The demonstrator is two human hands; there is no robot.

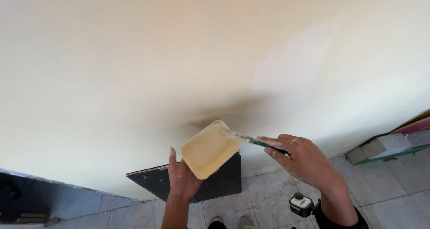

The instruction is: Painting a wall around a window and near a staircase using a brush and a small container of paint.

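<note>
Right hand pinches brush; left hand cradles tray.

The tray on the left hand looks like plastic, wet and smooth with cream paint. The brush in the right hand has a dark, paint-spotted handle. The wall above both hands is matt and smooth. The floor below them is pale, dull stone tile
</note>
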